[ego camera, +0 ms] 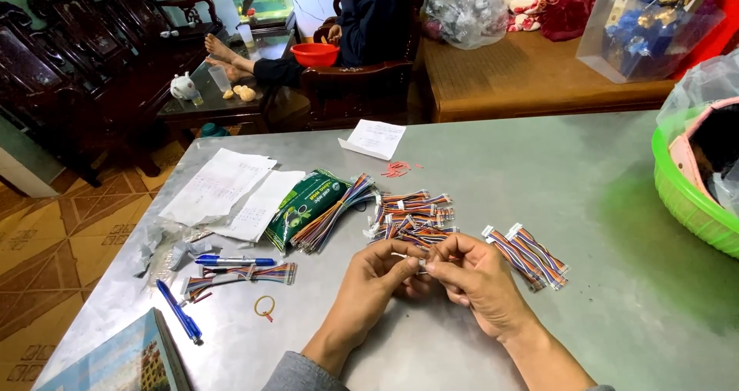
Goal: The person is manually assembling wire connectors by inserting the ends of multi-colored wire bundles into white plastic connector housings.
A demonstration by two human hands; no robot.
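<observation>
Both grips are closed on one small wire harness (421, 261), which I see pinched between the fingertips of the left hand (379, 277) and the right hand (471, 275). I read the two hands as touching each other at the fingertips, just above the steel counter (477, 168). Most of the harness is hidden by the fingers; only a short pale end shows between them.

I take the loose pile of multicoloured harnesses (412, 215) as my landmark; positions follow from it.

- Held harness: just on the near side of the pile, almost touching it.
- Bundled harnesses with white connectors (527, 256): to the right of the pile, just beside the right hand.
- Long ribbon of coloured wires (331, 218): to the left of the pile, lying across a green foil packet (304, 202).
- Paper sheets (227, 195): further left, beyond the packet.
- Folded paper slip (375, 138): on the far side of the pile.
- Blue pens (231, 261): left and nearer, beside another flat harness (246, 274) and a yellow rubber band (265, 306).
- Green plastic basket (689, 198): well apart to the right, at the counter edge.
</observation>
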